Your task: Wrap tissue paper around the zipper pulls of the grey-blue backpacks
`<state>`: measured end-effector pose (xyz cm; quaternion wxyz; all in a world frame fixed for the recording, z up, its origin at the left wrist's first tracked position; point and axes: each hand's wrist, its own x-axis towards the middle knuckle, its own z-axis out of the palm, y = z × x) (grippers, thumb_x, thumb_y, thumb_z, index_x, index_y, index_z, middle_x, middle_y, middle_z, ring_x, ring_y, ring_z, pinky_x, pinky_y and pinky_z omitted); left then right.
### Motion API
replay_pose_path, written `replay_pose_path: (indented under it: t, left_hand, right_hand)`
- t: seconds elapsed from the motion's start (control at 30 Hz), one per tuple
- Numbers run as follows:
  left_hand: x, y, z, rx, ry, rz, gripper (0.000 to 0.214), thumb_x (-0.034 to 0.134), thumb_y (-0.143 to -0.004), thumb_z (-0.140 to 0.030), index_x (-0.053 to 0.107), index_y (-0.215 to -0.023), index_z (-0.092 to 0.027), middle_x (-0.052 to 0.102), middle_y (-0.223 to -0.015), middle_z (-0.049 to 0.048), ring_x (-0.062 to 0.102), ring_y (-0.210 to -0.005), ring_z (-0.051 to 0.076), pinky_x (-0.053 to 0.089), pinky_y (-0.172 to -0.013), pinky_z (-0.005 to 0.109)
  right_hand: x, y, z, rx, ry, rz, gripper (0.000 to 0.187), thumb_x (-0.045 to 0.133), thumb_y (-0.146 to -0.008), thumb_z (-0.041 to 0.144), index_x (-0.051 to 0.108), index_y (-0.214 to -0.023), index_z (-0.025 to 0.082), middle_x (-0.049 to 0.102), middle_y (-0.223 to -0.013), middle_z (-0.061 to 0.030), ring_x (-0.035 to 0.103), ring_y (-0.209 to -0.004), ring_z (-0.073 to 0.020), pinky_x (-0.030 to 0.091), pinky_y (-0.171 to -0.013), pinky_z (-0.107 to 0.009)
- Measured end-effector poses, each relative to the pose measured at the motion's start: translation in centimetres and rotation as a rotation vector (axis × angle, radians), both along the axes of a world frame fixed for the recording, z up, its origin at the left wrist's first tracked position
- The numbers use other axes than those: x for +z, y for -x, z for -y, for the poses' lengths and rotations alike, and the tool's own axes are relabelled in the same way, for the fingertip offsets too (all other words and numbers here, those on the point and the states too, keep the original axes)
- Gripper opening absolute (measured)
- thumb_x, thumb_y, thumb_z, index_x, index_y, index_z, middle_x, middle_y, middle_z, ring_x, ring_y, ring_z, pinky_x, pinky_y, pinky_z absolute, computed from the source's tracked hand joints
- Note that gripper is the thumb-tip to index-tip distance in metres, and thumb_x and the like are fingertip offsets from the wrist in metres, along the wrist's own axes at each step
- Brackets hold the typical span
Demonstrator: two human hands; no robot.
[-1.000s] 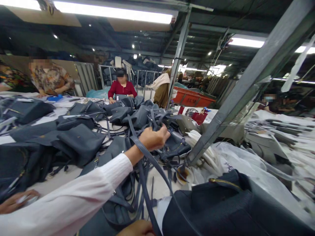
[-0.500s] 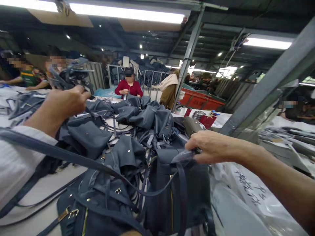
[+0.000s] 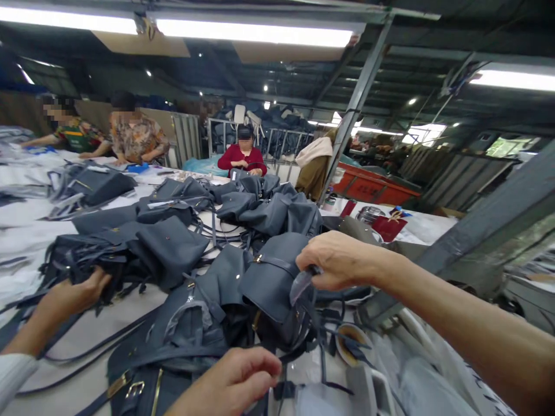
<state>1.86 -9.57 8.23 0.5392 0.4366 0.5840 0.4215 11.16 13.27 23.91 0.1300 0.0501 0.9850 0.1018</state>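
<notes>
Head cam: the right hand point(image 3: 342, 260) pinches a shiny tab point(image 3: 301, 286) at the top of the tilted navy leather backpack point(image 3: 271, 294), which sits dead centre, with that hand nearest. The left hand point(image 3: 73, 294) at 8 o'clock clutches bunched bag straps point(image 3: 82, 277) on the bench point(image 3: 73, 338).

Bags point(image 3: 273, 289) all slate grey, with gold buckles point(image 3: 134, 390). Bench cover point(image 3: 99, 312) off-white. Cuff point(image 3: 15, 375) white. Far side: top point(image 3: 243, 159) plain crimson, shirt point(image 3: 136, 138) tan-brown floral, another shirt point(image 3: 78, 136) green with yellow and red bands. Coat point(image 3: 310, 182) olive, scarf point(image 3: 314, 151) cream. Bin point(image 3: 373, 186) orange-red. Card point(image 3: 388, 228) dark red.
</notes>
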Motion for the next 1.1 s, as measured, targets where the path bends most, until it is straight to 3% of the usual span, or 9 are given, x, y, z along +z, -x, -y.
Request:
replay_pose_path:
  t: [0.07, 0.17, 0.27, 0.4, 0.63, 0.77, 0.9, 1.0, 1.1]
  left_hand:
    - [-0.5, -0.1, -1.6, -0.048, 0.014, -0.173, 0.020, 0.052, -0.082, -0.028, 0.070, -0.087, -0.019, 0.069, -0.084, 0.0020, 0.061, -0.080, 0.017, 0.043, -0.070, 0.024]
    - [-2.6, 0.0, -3.3, 0.089, 0.007, -0.453, 0.027, 0.043, -0.090, -0.026, 0.062, -0.073, -0.018, 0.065, -0.070, 0.0012, 0.059, -0.069, 0.015, 0.038, -0.062, 0.023]
    - [-5.5, -0.1, -4.5, 0.254, 0.056, -0.772, 0.030, 0.039, -0.094, -0.027, 0.057, -0.071, -0.019, 0.065, -0.070, 0.0025, 0.061, -0.068, 0.016, 0.034, -0.061, 0.025]
    - [-8.7, 0.0, -5.8, 0.280, 0.130, -1.024, 0.017, 0.051, -0.091, -0.031, 0.058, -0.079, -0.020, 0.068, -0.076, 0.0039, 0.064, -0.072, 0.020, 0.030, -0.059, 0.027]
    - [-10.0, 1.3, -7.4, 0.545, -0.023, -1.033, 0.012, 0.060, -0.081, -0.032, 0.058, -0.074, -0.021, 0.066, -0.073, 0.0074, 0.061, -0.069, 0.022, 0.027, -0.058, 0.028]
    - [-9.3, 2.1, -7.7, 0.439, 0.098, -0.786, 0.024, 0.059, -0.079, -0.031, 0.050, -0.059, -0.021, 0.053, -0.052, -0.0011, 0.053, -0.054, 0.016, 0.025, -0.052, 0.025]
    - [-9.8, 1.8, -7.9, 0.309, 0.265, -0.019, 0.031, 0.056, -0.083, -0.038, 0.050, -0.060, -0.018, 0.054, -0.046, -0.0025, 0.048, -0.038, 0.011, 0.026, -0.039, 0.019]
    - [-10.6, 1.3, -8.3, 0.496, 0.368, 0.459, 0.018, 0.055, -0.087, -0.027, 0.055, -0.073, -0.015, 0.070, -0.065, 0.0062, 0.063, -0.047, 0.012, 0.040, -0.039, 0.016]
    - [-11.2, 1.0, -8.8, 0.721, 0.422, 0.772, 0.019, 0.046, -0.091, -0.012, 0.054, -0.073, -0.013, 0.073, -0.074, 0.0123, 0.072, -0.062, 0.017, 0.055, -0.051, 0.020]
  right_hand:
    - [-0.4, 0.9, 0.2, -0.014, 0.033, -0.006, 0.016, 0.057, -0.071, 0.024, 0.071, -0.079, 0.025, 0.071, -0.073, -0.0036, 0.065, -0.071, -0.0205, 0.031, -0.054, -0.027]
    - [-2.2, 1.5, -0.1, -0.019, 0.120, -0.015, 0.020, 0.057, -0.070, 0.022, 0.071, -0.083, 0.025, 0.072, -0.076, -0.0034, 0.066, -0.073, -0.0209, 0.032, -0.055, -0.027]
    - [-5.5, 1.6, -0.4, -0.043, 0.212, -0.025, 0.021, 0.057, -0.072, 0.023, 0.071, -0.088, 0.025, 0.073, -0.079, -0.0042, 0.067, -0.079, -0.0222, 0.035, -0.059, -0.027]
    - [-9.5, 1.6, 0.2, -0.028, 0.286, -0.080, 0.014, 0.058, -0.076, 0.022, 0.070, -0.085, 0.022, 0.073, -0.079, -0.0049, 0.066, -0.079, -0.0214, 0.036, -0.062, -0.027]
    - [-9.1, 2.3, 1.2, 0.097, 0.298, -0.174, 0.013, 0.056, -0.084, 0.026, 0.068, -0.082, 0.020, 0.070, -0.075, -0.0027, 0.062, -0.075, -0.0180, 0.034, -0.062, -0.026]
    - [-10.6, 2.3, -0.5, 0.069, 0.282, -0.207, 0.010, 0.060, -0.082, 0.024, 0.069, -0.086, 0.021, 0.071, -0.079, -0.0045, 0.063, -0.080, -0.0209, 0.037, -0.064, -0.028]
    - [-13.6, 1.7, -2.1, -0.026, 0.326, -0.297, 0.013, 0.065, -0.080, 0.024, 0.070, -0.090, 0.019, 0.071, -0.090, -0.0085, 0.063, -0.088, -0.0241, 0.043, -0.072, -0.031]
    - [-15.3, 0.0, -1.9, -0.094, 0.340, -0.347, 0.020, 0.063, -0.082, 0.024, 0.068, -0.101, 0.018, 0.070, -0.099, -0.0089, 0.062, -0.095, -0.0235, 0.047, -0.081, -0.033]
    - [-17.4, -3.5, -0.4, -0.226, 0.475, -0.531, 0.044, 0.061, -0.084, 0.023, 0.055, -0.127, 0.019, 0.061, -0.127, -0.0112, 0.056, -0.115, -0.0223, 0.045, -0.098, -0.036]
